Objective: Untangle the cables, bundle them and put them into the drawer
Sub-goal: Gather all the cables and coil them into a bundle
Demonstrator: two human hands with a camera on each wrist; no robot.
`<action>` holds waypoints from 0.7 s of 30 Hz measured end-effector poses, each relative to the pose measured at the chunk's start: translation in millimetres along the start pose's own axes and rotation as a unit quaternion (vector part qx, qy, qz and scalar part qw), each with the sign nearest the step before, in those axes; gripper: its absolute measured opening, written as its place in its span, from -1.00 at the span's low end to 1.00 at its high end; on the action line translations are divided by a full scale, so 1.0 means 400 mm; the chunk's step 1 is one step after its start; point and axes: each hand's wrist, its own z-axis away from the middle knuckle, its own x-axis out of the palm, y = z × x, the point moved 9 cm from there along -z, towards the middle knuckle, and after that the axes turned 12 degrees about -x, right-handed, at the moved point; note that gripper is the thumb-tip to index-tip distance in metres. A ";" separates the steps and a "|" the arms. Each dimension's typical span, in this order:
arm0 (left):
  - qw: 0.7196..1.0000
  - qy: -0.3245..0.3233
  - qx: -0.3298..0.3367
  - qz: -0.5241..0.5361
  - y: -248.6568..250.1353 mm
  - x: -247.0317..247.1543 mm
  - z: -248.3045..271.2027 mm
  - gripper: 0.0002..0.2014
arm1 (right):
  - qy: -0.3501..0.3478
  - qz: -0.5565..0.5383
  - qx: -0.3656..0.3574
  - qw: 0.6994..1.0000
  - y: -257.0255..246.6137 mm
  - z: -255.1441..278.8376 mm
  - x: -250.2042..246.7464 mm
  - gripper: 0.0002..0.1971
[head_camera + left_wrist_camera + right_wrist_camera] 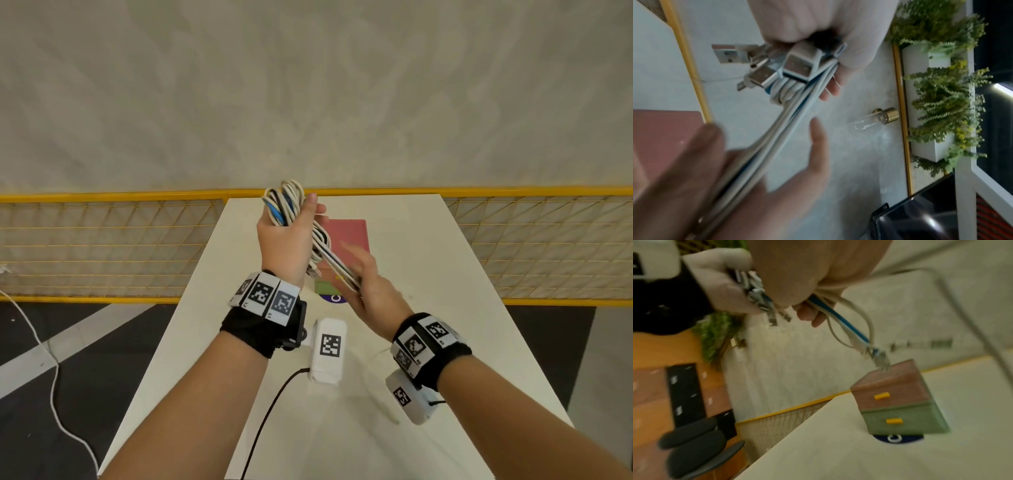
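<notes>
My left hand (284,236) is raised above the table and grips a coiled bundle of white, blue and black cables (286,202). Its loops stick out above the fist. In the left wrist view the left hand (818,24) clamps the cables (797,100), and several USB plugs (797,65) stick out of it. My right hand (366,284) holds the lower stretch, which runs across its palm (756,203). Loose plug ends (879,356) dangle beyond the right hand (807,272). The small drawer box (346,233) stands behind both hands, its pink (892,389) and green (900,420) drawers closed.
The white table (428,274) is narrow, with a yellow mesh fence (102,240) behind it. A blue round mark (334,298) lies under the box. A black lead (270,411) crosses the near table. A white cord (51,377) trails on the floor at left.
</notes>
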 end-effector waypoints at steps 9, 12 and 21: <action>0.999 -0.002 0.020 -0.034 0.044 -0.034 -0.031 -0.79 | -0.186 0.013 0.197 0.962 0.151 0.109 0.064 0.30; 0.994 -0.052 0.033 -0.090 0.040 0.003 -0.004 -0.74 | -0.085 -0.100 0.151 0.980 0.075 0.011 0.061 0.34; 0.958 -0.283 -0.043 0.007 0.017 0.053 0.027 -0.88 | -0.118 -0.074 0.227 0.964 0.124 0.020 0.110 -0.78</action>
